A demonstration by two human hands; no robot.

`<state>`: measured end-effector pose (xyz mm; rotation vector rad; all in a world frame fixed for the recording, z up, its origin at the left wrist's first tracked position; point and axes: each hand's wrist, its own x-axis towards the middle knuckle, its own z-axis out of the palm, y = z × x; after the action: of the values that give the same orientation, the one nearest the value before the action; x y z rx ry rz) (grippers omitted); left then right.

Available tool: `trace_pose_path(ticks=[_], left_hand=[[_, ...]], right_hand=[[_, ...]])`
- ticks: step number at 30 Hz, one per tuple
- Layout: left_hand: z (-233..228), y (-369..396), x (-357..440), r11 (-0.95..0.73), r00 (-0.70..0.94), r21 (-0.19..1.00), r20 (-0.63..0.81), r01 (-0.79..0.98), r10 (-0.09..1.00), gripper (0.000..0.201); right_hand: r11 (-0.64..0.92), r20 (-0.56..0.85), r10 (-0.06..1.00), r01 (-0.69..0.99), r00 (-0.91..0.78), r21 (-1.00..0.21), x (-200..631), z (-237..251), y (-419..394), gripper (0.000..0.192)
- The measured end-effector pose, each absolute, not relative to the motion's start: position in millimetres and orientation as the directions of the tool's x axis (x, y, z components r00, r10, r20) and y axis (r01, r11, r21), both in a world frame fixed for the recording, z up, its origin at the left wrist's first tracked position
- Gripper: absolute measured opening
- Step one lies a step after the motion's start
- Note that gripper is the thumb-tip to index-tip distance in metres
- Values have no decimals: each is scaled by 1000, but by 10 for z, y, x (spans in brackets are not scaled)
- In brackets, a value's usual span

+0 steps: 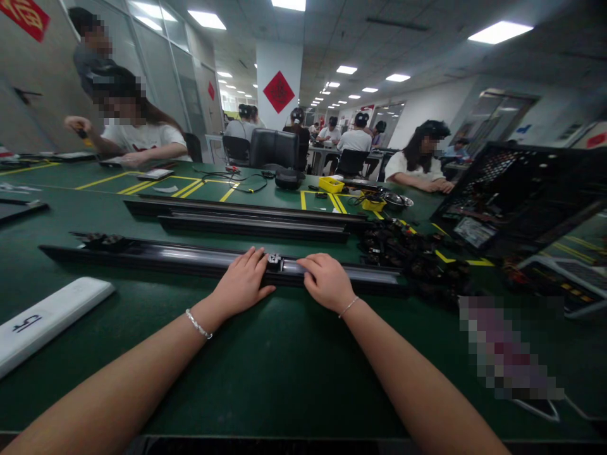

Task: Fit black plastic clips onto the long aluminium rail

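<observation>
Both hands flat on long black rail (190, 259) lying across the desk (284, 366) middle. Left hand (244, 281) and right hand (327, 281) flank small clip (274, 261), fingers spread, gripping nothing. Seating step, likely; next needs even downward pressure.

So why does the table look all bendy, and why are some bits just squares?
Head view: the wide lens curves the long black rail and the green table; ceiling lights glare white; faces and a patch at lower right are pixelated; both hands look sharp.
</observation>
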<state>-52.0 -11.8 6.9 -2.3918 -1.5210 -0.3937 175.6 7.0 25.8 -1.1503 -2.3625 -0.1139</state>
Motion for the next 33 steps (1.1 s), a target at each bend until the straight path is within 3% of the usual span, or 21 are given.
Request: trace_pose_path(ticks=[15,33], left_hand=[[45,-117,-509,-397,393,-77,401,914,827,64],[64,-123,-540,-399,410,-110,381,910,829,63]], right_hand=[[658,316,720,753,-618,-26,1543,239,-10,42],[654,276,726,757,-630,8,1601,280,-11,41]])
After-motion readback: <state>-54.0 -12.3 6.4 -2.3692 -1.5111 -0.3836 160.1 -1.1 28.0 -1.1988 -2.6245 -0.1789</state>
